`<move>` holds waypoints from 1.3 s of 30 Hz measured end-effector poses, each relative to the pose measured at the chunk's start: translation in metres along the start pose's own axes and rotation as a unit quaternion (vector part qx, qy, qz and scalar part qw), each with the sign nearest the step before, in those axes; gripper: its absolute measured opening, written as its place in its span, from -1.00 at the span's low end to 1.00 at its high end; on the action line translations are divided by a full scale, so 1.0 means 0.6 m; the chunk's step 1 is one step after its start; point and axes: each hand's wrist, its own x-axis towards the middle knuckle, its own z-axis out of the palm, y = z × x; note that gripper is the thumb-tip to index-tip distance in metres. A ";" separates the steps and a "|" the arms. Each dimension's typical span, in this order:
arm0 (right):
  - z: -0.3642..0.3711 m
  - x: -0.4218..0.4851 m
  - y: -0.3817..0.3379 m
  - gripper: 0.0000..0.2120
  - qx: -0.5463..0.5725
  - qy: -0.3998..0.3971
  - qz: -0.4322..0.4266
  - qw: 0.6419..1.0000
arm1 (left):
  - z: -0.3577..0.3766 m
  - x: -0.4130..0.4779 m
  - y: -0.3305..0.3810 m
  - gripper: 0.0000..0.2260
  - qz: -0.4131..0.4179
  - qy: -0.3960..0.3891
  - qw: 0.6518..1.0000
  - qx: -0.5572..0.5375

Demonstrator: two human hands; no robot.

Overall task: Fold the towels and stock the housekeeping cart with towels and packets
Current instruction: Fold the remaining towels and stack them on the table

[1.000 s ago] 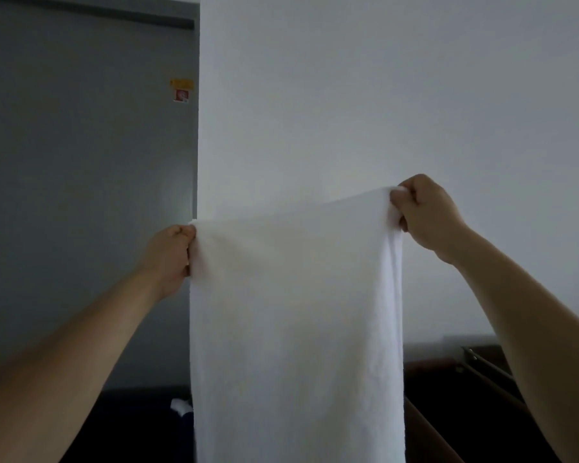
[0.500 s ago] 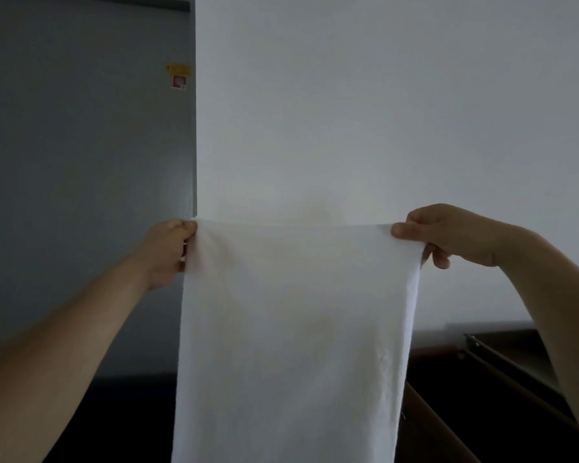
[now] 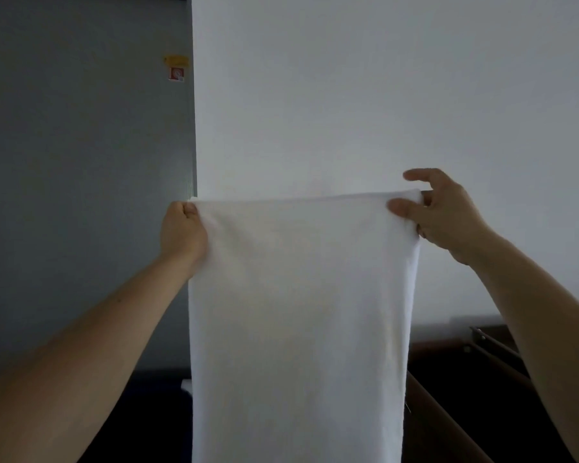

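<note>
Towel (image 3: 298, 312) pinched, left hand (image 3: 182, 228), apparently right hand (image 3: 447, 213)

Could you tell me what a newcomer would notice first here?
A long white towel hangs down the middle, the left hand gripping one top corner and the right hand pinching the other. Up left, a small yellow and red sticker sits on the grey wall.

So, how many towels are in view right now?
1. The towel hangs in front of the wall, its top corners pinched by the left hand and right hand. A white scrap low behind it may be another; others could be hidden.
</note>
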 end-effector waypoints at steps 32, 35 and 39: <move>0.079 -0.033 0.133 -0.82 0.121 -0.043 0.229 0.965 | 0.033 -0.011 -0.122 -0.84 -0.089 -0.210 0.964 -0.135; 0.088 0.018 0.121 -0.93 0.131 0.026 0.165 0.977 | 0.062 0.028 -0.072 -0.81 -0.069 -0.159 0.973 -0.150; 0.072 0.083 0.112 -0.93 0.130 0.055 0.091 0.986 | 0.077 0.069 -0.002 -0.81 -0.037 -0.100 0.974 -0.200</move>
